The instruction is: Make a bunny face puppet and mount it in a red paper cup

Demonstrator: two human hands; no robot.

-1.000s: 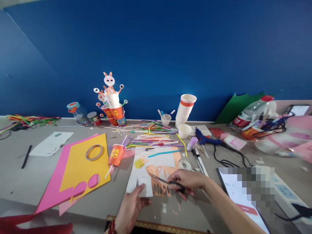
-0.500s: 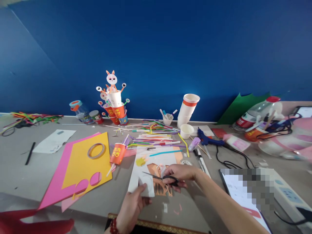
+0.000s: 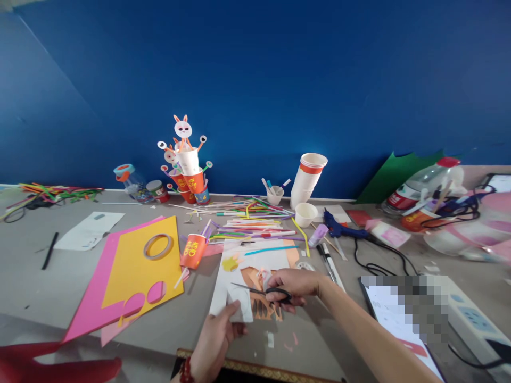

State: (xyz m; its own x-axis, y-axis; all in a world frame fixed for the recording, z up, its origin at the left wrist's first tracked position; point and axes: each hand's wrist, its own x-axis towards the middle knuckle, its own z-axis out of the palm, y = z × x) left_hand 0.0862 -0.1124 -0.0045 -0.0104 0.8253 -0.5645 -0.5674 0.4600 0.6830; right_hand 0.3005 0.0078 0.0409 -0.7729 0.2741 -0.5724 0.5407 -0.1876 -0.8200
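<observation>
My left hand [image 3: 223,331] pinches the lower edge of a small white piece of paper [image 3: 240,300] at the near side of the table. In my right hand [image 3: 293,287] is a pair of dark-handled scissors [image 3: 255,290], with fingers wrapped round the handles. Its blades point left and lie over the top of the white piece. Under and beside the scissors is an orange paper sheet [image 3: 261,314] with several shapes cut out of it. A larger white sheet [image 3: 217,290] lies beneath, carrying a yellow scrap [image 3: 230,264].
Yellow card [image 3: 139,279] with a tape roll [image 3: 158,247] is at left, near a red paper cup [image 3: 194,251]. Coloured straws [image 3: 255,226] lie behind my hands. A blue glue gun [image 3: 343,230], markers [image 3: 331,266] and a power strip [image 3: 469,311] are at right.
The scissor blades have shifted very slightly left and up over the white piece. My left hand stays in nearly the same place.
</observation>
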